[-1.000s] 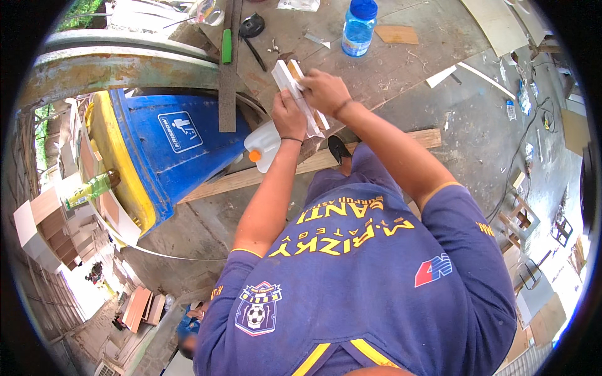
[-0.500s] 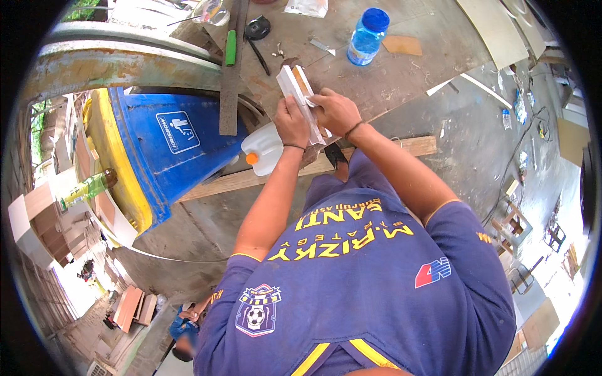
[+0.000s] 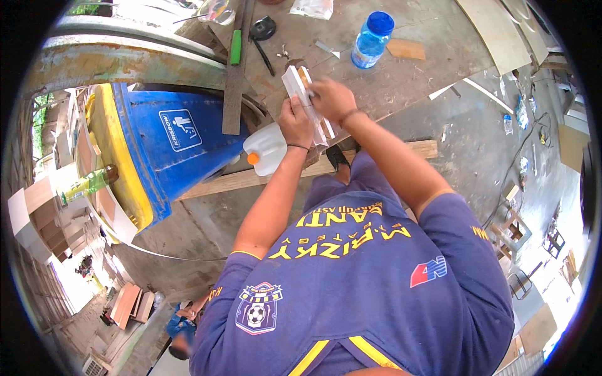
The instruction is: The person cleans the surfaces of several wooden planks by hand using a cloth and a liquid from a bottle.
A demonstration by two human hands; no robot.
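Note:
A long white channel-shaped strip (image 3: pixel 292 81) with a brownish, wood-coloured inner face lies slantwise at the table's near edge. My left hand (image 3: pixel 296 124) is closed round its near side, thumb toward the strip. Over the strip's right side is my right hand (image 3: pixel 333 100), its fingers curled in and blurred by motion. What they pinch, if anything, I cannot make out. Part of the strip is hidden behind both hands.
On the table (image 3: pixel 433 69) stand a blue-lidded jar (image 3: pixel 371 41) and a wooden offcut (image 3: pixel 406 49). A green-handled tool (image 3: pixel 236 47) and a black tape measure (image 3: pixel 263 28) lie left. A blue bin (image 3: pixel 213 125) and a white jerrycan (image 3: pixel 269 147) are beside my left arm.
My right hand has shifted slightly up and left along the strip, its fingers now smeared. My left hand keeps its hold. The whole view has moved a little.

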